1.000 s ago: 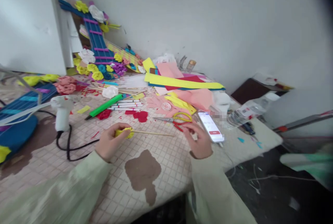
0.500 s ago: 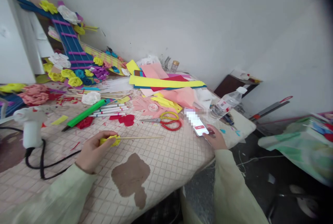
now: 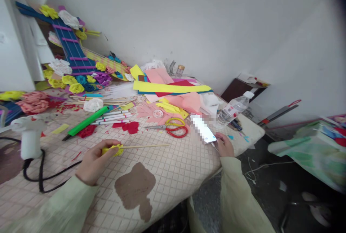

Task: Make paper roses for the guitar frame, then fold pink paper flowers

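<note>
My left hand [image 3: 98, 159] is closed on a yellow crepe-paper flower [image 3: 116, 150], pinching it between thumb and fingers. A thin wooden stick [image 3: 147, 146] runs from the flower to the right, above the tabletop. On the right side of the table lies a smartphone [image 3: 207, 133] with its screen lit and partly pixelated; a white cable meets its lower end. My right hand [image 3: 225, 145] rests beside the phone's lower right corner, fingers loosely bent and apart. Scissors [image 3: 177, 127] with yellow and red handles lie between the two hands.
A white glue gun [image 3: 29, 139] with a black cord stands at left. Near it lie a green paper-wrapped stick [image 3: 88, 122] and several markers [image 3: 113, 117]. Coloured paper sheets [image 3: 173, 87] are piled behind. A plastic bottle [image 3: 235, 108] stands tilted at right. A flower-decorated blue paper guitar [image 3: 75, 51] leans at back left.
My right thumb has come off the phone screen to its right side, and the red patch on the screen is gone. My left hand still grips the flower; the view has shifted slightly.
</note>
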`<state>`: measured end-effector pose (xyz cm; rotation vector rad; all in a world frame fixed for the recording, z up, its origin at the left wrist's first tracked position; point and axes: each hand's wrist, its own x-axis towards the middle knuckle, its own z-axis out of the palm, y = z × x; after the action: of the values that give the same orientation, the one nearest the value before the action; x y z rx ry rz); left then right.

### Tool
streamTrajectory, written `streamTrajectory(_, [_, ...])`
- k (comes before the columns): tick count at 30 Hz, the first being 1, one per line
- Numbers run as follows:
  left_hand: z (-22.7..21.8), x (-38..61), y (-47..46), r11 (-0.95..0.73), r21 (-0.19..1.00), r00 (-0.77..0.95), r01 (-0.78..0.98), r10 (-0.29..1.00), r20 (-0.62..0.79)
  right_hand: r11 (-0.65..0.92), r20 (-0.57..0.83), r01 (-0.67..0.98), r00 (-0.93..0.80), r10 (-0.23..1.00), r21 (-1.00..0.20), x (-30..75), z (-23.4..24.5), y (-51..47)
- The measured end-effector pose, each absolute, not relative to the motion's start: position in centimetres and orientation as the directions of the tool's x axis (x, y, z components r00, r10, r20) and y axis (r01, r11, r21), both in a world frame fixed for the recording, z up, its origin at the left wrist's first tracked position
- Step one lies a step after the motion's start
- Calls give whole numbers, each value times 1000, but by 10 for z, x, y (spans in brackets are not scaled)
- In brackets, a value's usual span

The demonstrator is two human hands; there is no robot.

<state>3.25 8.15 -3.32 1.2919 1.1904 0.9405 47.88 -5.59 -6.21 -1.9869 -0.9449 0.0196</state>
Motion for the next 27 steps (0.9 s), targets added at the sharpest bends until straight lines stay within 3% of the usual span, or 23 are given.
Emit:
streamTrajectory(9, [-34, 31, 81, 94, 992, 210, 84, 972, -110, -346, 319, 624, 708, 629, -701, 475, -58, -55])
streamTrajectory(20, [-32, 30, 81, 99, 991, 220, 94, 968, -118, -535, 287, 636, 751, 595, -557, 462, -48, -42])
streamTrajectory(27, [-31, 30, 80, 92, 990, 218, 106, 969, -114, -492, 273, 629, 741, 614, -602, 471, -51, -47])
